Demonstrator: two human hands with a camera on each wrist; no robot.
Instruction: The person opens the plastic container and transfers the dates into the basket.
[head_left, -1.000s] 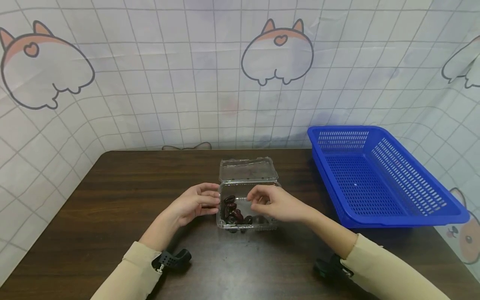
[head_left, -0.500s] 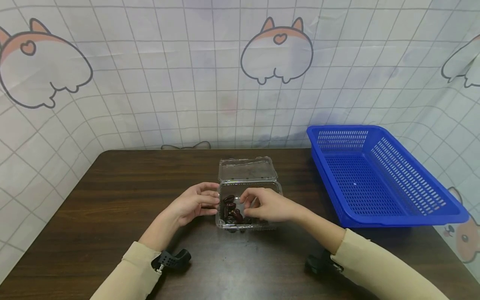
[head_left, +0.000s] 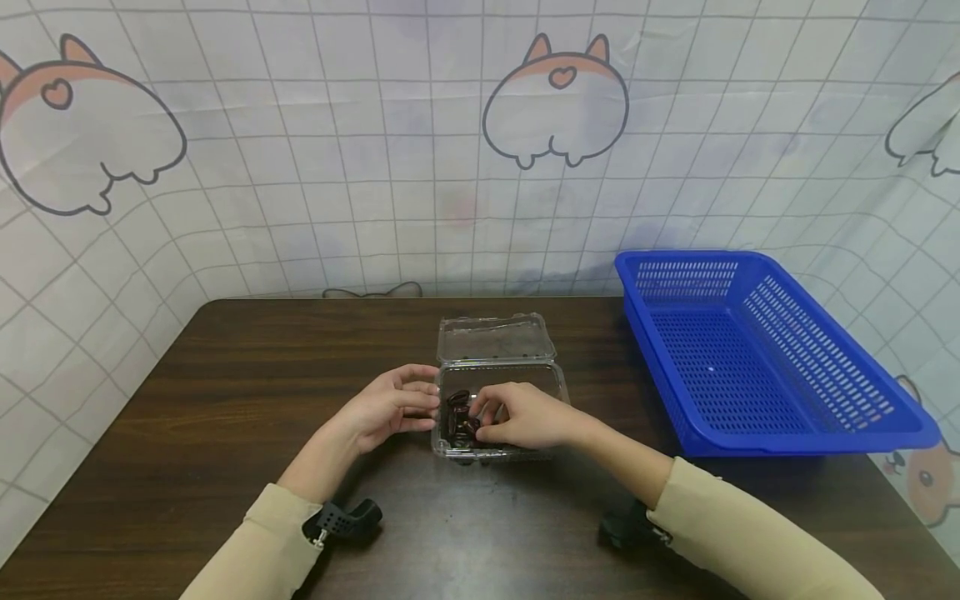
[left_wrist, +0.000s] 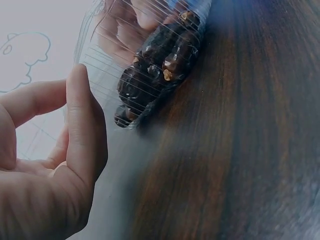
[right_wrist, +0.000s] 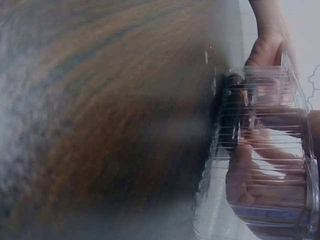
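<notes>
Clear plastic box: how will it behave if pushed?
The clear plastic box probably flexes; its ribbed walls look thin. It might swivel, since the dark fruits bunch toward its left end. Tipping seems unlikely: it sits low and flat on the table.

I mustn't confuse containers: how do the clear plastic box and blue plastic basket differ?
The clear plastic box is smaller than the blue plastic basket. The box has an attached lid; the basket shows none. The box holds dark, glossy fruits; the basket doesn't. Both stand open.
</notes>
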